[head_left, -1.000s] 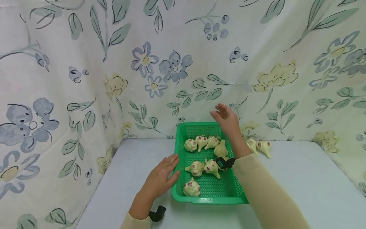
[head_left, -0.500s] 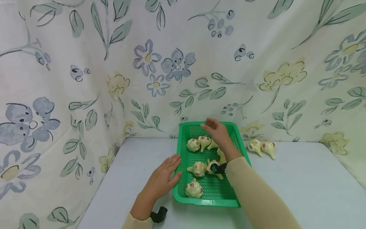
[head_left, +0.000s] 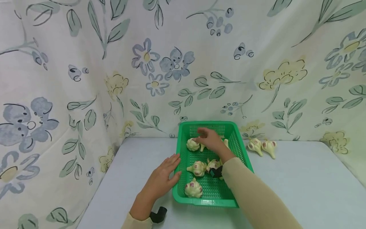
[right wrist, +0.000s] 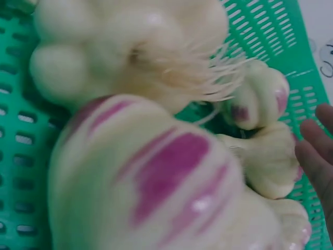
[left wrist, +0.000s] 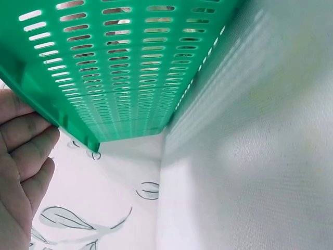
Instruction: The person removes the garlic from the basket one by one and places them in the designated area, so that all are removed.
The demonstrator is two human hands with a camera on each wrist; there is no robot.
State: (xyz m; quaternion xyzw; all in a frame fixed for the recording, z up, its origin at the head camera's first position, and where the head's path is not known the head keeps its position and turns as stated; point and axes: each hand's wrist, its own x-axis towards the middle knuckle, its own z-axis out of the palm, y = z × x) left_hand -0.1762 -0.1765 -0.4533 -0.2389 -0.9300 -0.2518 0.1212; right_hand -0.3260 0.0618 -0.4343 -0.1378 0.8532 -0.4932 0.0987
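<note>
A green plastic basket point(head_left: 206, 202) holds several garlic bulbs, whitish with purple streaks. My left hand point(head_left: 163, 175) rests with extended fingers along its left rim; the left wrist view shows those fingers point(left wrist: 32, 151) against the outer edge. My right hand point(head_left: 211, 140) is inside the far part of the basket, over the back row, its fingers loosely bent and nothing visible in them. A back-left garlic bulb point(head_left: 192, 145) lies by its fingertips, while others in that row are partly hidden. In the right wrist view, a large garlic bulb point(right wrist: 156, 182) fills the foreground.
Two garlic bulbs point(head_left: 254, 146) lie on the white table point(head_left: 300, 178) to the right of the basket. A floral curtain point(head_left: 177, 41) hangs directly behind the table. Nearer in the basket are a front-left bulb point(head_left: 193, 188) and a middle pair.
My right hand has come from above the basket's back right edge, moving left and down to the back row of garlic bulbs. The left hand has stayed on the rim.
</note>
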